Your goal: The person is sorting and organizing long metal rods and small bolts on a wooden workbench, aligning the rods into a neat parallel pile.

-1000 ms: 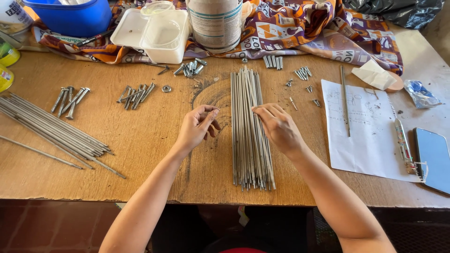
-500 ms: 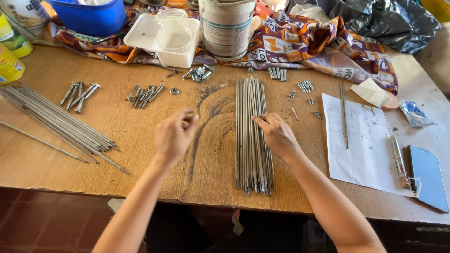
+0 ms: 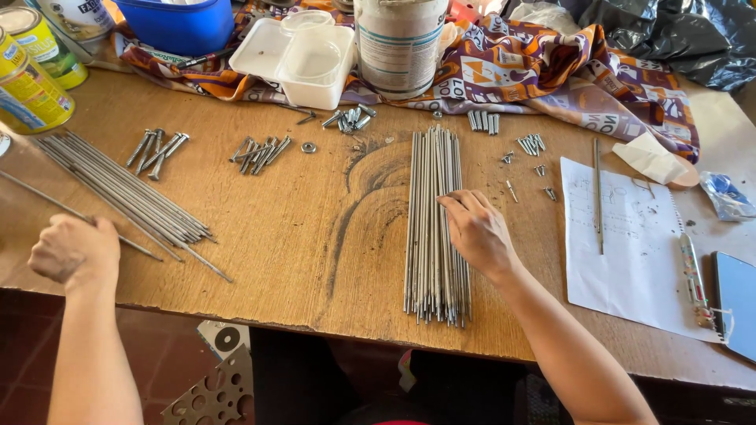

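- The right hand lies flat with loose fingers on the neat bundle of thin metal rods at the middle of the wooden surface, probably to keep them aligned.
- The left hand is clenched near the front left edge, around the end of one long rod, it seems.
- A second heap of rods lies slanted just beside it.
- Bolts are sorted in small groups behind.

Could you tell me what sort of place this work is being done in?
Probably a home or small workshop bench: a worn wooden table with bundled metal rods, loose bolts and paint cans.
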